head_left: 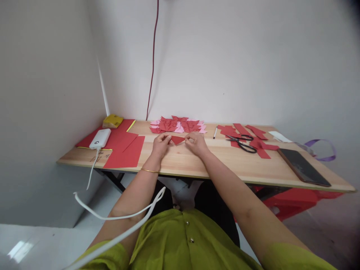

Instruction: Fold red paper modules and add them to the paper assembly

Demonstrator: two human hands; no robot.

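Seemingly folded red paper (177,140), triangular.

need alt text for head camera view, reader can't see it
Left hand and right hand hold a small red paper piece at a wooden table. Beyond lie folded red and pink papers; scissors lie right, red sheets left.

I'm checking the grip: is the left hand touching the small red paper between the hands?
Touching: the head view shows the left hand pinching the small red paper at its left end.
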